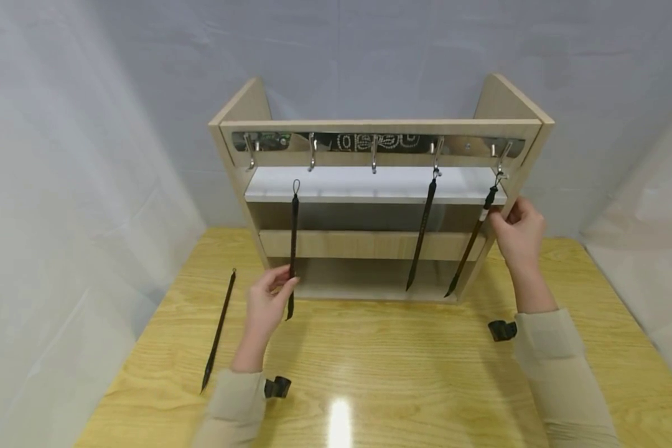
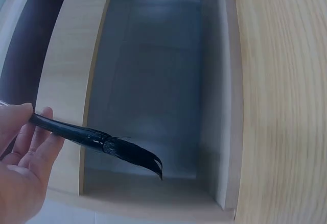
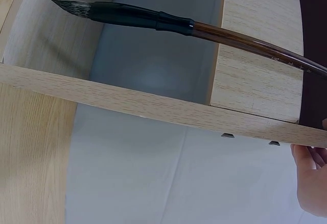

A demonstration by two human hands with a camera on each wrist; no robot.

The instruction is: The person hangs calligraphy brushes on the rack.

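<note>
My left hand [image 1: 266,302] pinches a dark calligraphy brush [image 1: 294,233] low on its handle. The brush stands nearly upright, hanging loop at the top, just below the hook rail [image 1: 344,143]. Its black bristle tip [image 2: 135,155] bends to one side in the left wrist view. My right hand [image 1: 521,233] grips the right side panel of the wooden shelf [image 1: 369,246], thumb inside and fingers outside. Two more brushes hang from the hooks at the right: a dark brush [image 1: 424,233] and a brown-handled brush [image 1: 473,242] with a white label.
Another dark brush [image 1: 219,330] lies on the wooden table [image 1: 392,367] to the left of the shelf. Three hooks at the left and middle of the rail carry nothing. Black wrist devices [image 1: 502,330] show beside both sleeves. White sheeting [image 1: 89,186] surrounds the table.
</note>
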